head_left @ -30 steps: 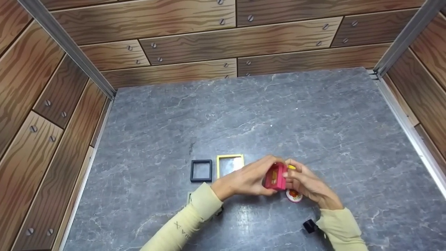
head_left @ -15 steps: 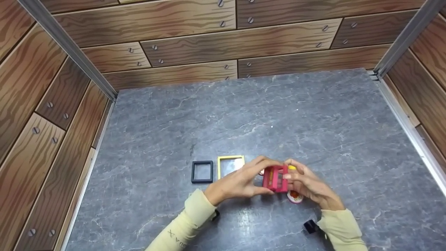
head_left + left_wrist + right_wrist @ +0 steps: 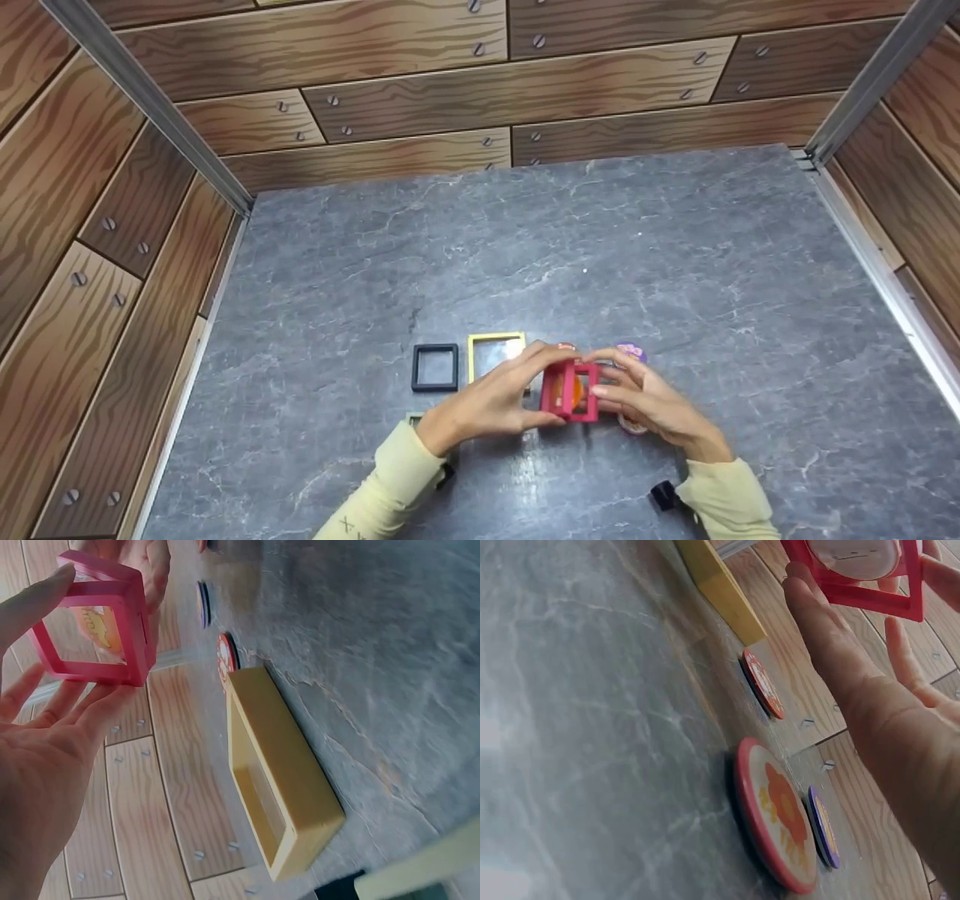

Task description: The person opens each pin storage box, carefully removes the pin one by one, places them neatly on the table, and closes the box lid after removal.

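Between my two hands is a pink hinged display frame [image 3: 567,390], held clear of the table and standing partly open. My left hand [image 3: 495,401] grips its left half, thumb along the near edge and fingers at the far side. With thumb and fingers, my right hand [image 3: 652,397] pinches the right half. An orange round pin badge [image 3: 97,626] sits inside the frame; the right wrist view shows the badge's white back [image 3: 851,556] with its metal pin. Under the right hand lies a red-rimmed badge [image 3: 780,817] with a flower, partly covered in the head view.
A purple-edged badge [image 3: 631,349] and a red badge [image 3: 763,686] lie flat nearby. To the left are a yellow frame [image 3: 472,360], a navy frame [image 3: 435,388] and a pale green frame [image 3: 414,417], mostly hidden by my left sleeve. Wood-patterned walls [image 3: 420,105] enclose the grey table.
The pink frame's halves have parted, and both hands have carried it left and slightly nearer. The orange badge shows in it now, and the purple-edged badge has come out from behind my right hand.
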`<control>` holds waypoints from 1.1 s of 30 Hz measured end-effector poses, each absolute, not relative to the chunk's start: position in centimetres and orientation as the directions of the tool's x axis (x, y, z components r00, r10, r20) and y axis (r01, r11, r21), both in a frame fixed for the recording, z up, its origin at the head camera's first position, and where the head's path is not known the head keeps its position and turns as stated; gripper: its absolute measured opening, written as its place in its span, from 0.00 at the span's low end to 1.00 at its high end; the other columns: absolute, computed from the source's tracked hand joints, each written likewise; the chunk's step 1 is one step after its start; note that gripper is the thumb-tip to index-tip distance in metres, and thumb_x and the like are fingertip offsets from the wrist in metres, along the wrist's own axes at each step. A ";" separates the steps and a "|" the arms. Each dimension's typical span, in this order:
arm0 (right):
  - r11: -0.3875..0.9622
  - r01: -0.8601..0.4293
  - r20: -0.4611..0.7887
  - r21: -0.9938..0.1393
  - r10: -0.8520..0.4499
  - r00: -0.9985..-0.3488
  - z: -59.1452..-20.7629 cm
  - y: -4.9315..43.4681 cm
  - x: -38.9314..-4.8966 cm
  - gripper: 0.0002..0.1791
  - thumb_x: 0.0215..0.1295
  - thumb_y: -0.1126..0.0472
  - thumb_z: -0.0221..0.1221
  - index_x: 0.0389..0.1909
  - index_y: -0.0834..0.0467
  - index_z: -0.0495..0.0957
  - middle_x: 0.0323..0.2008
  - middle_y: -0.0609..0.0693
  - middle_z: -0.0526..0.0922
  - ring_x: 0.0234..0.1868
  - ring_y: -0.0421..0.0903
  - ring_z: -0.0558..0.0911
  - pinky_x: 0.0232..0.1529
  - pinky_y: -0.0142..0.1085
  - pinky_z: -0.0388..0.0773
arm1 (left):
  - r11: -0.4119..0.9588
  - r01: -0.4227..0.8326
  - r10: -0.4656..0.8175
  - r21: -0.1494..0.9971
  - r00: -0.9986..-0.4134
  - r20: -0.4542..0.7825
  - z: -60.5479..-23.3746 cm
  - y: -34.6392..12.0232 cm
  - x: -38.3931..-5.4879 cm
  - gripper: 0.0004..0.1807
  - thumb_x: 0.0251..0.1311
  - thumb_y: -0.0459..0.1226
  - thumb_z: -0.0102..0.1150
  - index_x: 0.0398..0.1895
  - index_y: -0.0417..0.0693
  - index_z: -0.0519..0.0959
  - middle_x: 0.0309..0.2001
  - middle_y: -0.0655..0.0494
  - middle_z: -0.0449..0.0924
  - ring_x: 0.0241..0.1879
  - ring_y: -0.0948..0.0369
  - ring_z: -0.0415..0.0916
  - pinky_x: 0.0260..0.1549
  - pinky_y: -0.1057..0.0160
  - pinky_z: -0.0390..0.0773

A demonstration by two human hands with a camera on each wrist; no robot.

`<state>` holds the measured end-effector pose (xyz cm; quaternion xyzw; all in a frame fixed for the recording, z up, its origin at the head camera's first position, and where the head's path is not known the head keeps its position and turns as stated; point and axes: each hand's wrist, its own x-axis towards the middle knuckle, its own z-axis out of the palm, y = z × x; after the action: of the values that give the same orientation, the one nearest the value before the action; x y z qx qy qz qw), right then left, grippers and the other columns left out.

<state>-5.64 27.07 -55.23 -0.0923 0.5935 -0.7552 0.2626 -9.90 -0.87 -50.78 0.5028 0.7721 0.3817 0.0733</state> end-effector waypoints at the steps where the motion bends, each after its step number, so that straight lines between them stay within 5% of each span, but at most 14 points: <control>1: -0.138 0.270 -0.169 -0.953 -0.500 -0.849 -55.2 26.9 -5.6 0.23 0.79 0.65 0.54 0.71 0.59 0.66 0.67 0.51 0.79 0.59 0.49 0.88 0.26 0.25 0.77 | 0.208 0.721 0.831 0.662 -0.487 0.269 -50.8 -1.1 -9.8 0.50 0.57 0.37 0.78 0.81 0.51 0.60 0.69 0.49 0.74 0.68 0.61 0.76 0.73 0.67 0.74; 6: -0.015 0.191 -0.160 -0.982 -0.484 -0.860 -55.1 26.2 -5.2 0.25 0.79 0.62 0.56 0.72 0.64 0.66 0.64 0.54 0.82 0.28 0.36 0.81 0.12 0.29 0.58 | 0.251 0.698 0.820 0.671 -0.521 0.236 -50.8 -2.3 -9.2 0.53 0.56 0.37 0.79 0.83 0.54 0.58 0.68 0.53 0.75 0.68 0.61 0.76 0.73 0.64 0.76; 7: 0.005 0.178 -0.158 -0.984 -0.485 -0.860 -55.1 26.0 -5.2 0.25 0.79 0.62 0.56 0.72 0.64 0.67 0.64 0.55 0.82 0.27 0.36 0.80 0.13 0.29 0.63 | 0.260 0.686 0.818 0.680 -0.531 0.222 -50.8 -2.6 -9.0 0.54 0.56 0.37 0.79 0.83 0.55 0.58 0.67 0.54 0.75 0.67 0.62 0.76 0.73 0.64 0.76; 10: 0.046 0.133 -0.139 -0.990 -0.495 -0.858 -55.1 25.4 -5.1 0.25 0.78 0.63 0.58 0.71 0.65 0.69 0.65 0.60 0.81 0.41 0.42 0.88 0.31 0.29 0.85 | 0.284 0.668 0.815 0.688 -0.546 0.194 -51.0 -3.5 -8.5 0.53 0.57 0.40 0.78 0.84 0.54 0.57 0.68 0.53 0.75 0.67 0.62 0.76 0.73 0.62 0.76; 13: 0.090 0.100 -0.132 -0.991 -0.507 -0.852 -54.9 24.7 -4.8 0.25 0.77 0.63 0.59 0.71 0.65 0.70 0.68 0.66 0.77 0.58 0.49 0.87 0.58 0.35 0.88 | 0.310 0.654 0.809 0.690 -0.563 0.170 -51.2 -4.2 -8.2 0.53 0.58 0.42 0.78 0.83 0.53 0.57 0.69 0.53 0.75 0.67 0.62 0.76 0.74 0.61 0.76; 18: 0.246 0.059 -0.176 -0.967 -0.487 -0.856 -54.2 23.5 -3.9 0.33 0.71 0.56 0.68 0.73 0.58 0.69 0.65 0.64 0.79 0.60 0.52 0.84 0.60 0.35 0.86 | 0.371 0.618 0.788 0.694 -0.605 0.117 -51.4 -5.0 -7.7 0.54 0.56 0.41 0.79 0.83 0.53 0.58 0.67 0.55 0.75 0.66 0.61 0.77 0.74 0.61 0.76; 24: 0.509 -0.150 -0.116 -0.848 -0.454 -0.883 -53.7 22.1 -2.7 0.45 0.53 0.43 0.79 0.70 0.53 0.72 0.61 0.53 0.83 0.57 0.53 0.83 0.61 0.45 0.85 | 0.403 0.605 0.775 0.687 -0.624 0.095 -51.6 -6.0 -7.1 0.50 0.55 0.43 0.80 0.80 0.49 0.65 0.66 0.55 0.76 0.63 0.62 0.78 0.72 0.64 0.77; 33: 0.610 -0.250 -0.053 -0.752 -0.433 -0.900 -54.4 20.5 -2.3 0.42 0.48 0.42 0.80 0.63 0.50 0.77 0.59 0.44 0.82 0.63 0.49 0.81 0.69 0.53 0.79 | 0.369 0.573 0.740 0.732 -0.658 0.141 -52.1 -7.6 -6.2 0.47 0.51 0.42 0.83 0.75 0.51 0.68 0.67 0.53 0.75 0.68 0.61 0.76 0.74 0.61 0.76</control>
<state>-2.34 20.53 -54.42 -0.1919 0.8897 -0.3977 0.1156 -6.21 -7.64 -52.06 0.3999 0.8207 0.3942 0.1060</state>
